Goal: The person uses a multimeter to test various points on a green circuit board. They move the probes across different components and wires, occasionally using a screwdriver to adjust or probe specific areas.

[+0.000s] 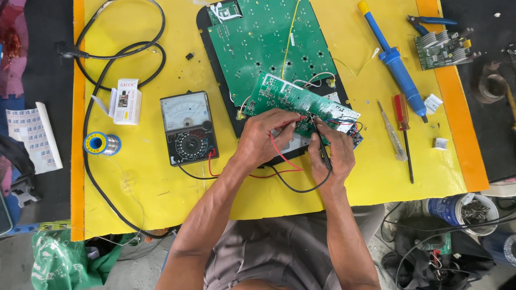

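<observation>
My left hand pinches a red test probe against a narrow green circuit board. The black test probe is gripped in my right hand, its tip touching the same board near the right end. Red and black leads run from the probes back to an analog multimeter lying to the left on the yellow tabletop. The small board rests tilted over a larger green circuit board on a black panel.
A blue desoldering pump, two screwdrivers and small metal heat sinks lie right of the boards. A solder spool, a small white box and a looping black cable sit left. Another small board is at the far right.
</observation>
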